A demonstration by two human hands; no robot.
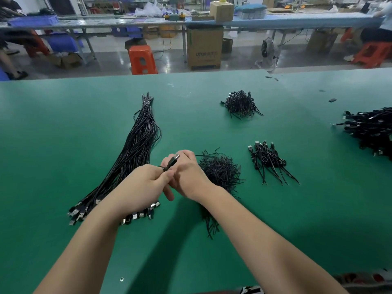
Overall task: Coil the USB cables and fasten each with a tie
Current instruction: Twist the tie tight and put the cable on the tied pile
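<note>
Both forearms angled inward, meeting mid-surface [63, 124]. Left hand [141, 185] and right hand [188, 177] grip one USB cable [172, 161] together, plug poking up between them. Tie pile [220, 172] just right of grip; straight cable bundle [135, 149] left.

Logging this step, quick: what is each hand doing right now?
Left hand: closed, gripping the USB cable near its plug.
Right hand: closed on the same cable; its fingers are hidden, so the exact grip cannot be told.

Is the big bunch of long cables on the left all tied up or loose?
Tied at one end only. A pale tie cinches the long cable bundle at its far tip; the near plug ends fan out loose.
</note>
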